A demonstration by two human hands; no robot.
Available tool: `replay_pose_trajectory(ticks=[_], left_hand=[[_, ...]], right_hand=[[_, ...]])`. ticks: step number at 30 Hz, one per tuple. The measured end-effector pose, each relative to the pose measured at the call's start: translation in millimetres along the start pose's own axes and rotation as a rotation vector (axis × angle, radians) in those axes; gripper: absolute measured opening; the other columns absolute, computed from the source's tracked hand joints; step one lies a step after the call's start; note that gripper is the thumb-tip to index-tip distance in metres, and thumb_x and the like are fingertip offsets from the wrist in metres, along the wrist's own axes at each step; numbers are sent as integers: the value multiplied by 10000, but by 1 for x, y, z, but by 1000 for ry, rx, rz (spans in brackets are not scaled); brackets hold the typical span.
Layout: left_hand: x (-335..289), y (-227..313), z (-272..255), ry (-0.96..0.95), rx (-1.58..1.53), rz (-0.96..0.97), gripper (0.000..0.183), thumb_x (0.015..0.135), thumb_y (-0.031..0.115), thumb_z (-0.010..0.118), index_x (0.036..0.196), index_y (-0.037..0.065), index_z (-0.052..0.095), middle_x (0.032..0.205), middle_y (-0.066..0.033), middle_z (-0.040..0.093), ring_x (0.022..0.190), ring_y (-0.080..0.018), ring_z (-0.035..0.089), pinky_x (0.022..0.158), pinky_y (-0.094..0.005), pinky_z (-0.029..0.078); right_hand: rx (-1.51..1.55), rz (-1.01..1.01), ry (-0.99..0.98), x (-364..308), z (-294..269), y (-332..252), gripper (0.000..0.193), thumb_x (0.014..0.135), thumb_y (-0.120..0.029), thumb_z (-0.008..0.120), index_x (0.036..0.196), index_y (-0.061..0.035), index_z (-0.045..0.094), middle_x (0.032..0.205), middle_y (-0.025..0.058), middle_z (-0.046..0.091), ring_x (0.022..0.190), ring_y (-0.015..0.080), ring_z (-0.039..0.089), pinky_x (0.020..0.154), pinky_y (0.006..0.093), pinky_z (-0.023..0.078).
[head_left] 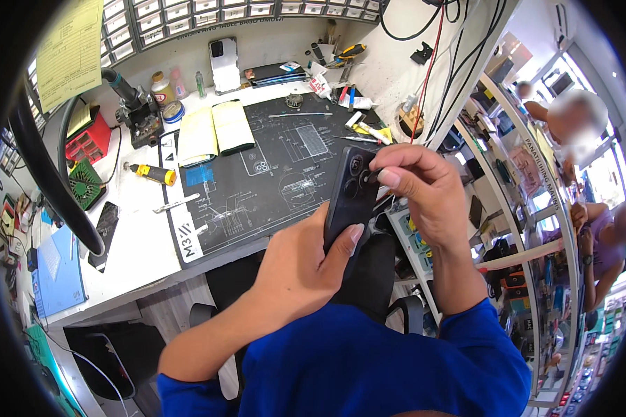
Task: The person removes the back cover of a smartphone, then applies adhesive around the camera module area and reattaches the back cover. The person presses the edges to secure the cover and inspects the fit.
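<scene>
- Dark phone (350, 212) is up off the bench, above the person's lap and just past the near edge of the worktable (133, 267); its camera side is turned upward, probably so the lenses are in plain sight.
- Phone stands tilted, lens end uppermost; this seems to leave the camera corner free for the other hand.
- Dark printed mat (285, 149) covers much of the worktable, likely a protected surface for small work.
- On it, a yellow notepad (197, 137) lies open toward the back; a yellow-and-black tool (153, 174) rests to its left, apparently within reach.
- Small drawers (209, 19) line the wall above, presumably to sort little parts.
- Left hand (295, 257): closed around the phone's lower part, thumb lying along the back, fingers mostly hidden beneath. Looks to be the steadying grip.
- Right hand (431, 184): curled, thumb and forefinger brought nearly together at the camera corner. From where I stand, cannot tell whether the tips pinch something small or merely touch the lens edge.
</scene>
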State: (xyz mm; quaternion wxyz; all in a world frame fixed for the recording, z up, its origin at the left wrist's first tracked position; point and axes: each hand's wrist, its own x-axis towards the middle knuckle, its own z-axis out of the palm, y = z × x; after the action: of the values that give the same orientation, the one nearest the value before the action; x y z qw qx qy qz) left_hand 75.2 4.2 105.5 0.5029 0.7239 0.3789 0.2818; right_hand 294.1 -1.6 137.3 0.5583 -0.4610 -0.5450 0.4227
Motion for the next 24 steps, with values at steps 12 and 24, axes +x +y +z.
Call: replay_pose_trajectory(ticks=[12, 24], left_hand=[[-9, -16, 26, 60, -182, 32, 349, 1079, 333, 595, 1227, 18, 623, 856, -160, 714, 784, -310, 712, 732, -398, 540], [-20, -12, 23, -115, -453, -52, 409, 1092, 394, 601, 1176, -6, 626, 887, -56, 671, 782, -124, 588, 734, -303, 495]], right_hand=[[54, -179, 4, 0, 20, 32, 160, 876, -44, 823, 1021, -35, 756, 1352, 103, 541, 1281, 187, 499, 1084, 354, 390], [18, -151, 43, -6, 23, 31, 133, 893, -104, 775, 943, -26, 679, 1233, 134, 593, 1134, 141, 557, 1021, 298, 390]])
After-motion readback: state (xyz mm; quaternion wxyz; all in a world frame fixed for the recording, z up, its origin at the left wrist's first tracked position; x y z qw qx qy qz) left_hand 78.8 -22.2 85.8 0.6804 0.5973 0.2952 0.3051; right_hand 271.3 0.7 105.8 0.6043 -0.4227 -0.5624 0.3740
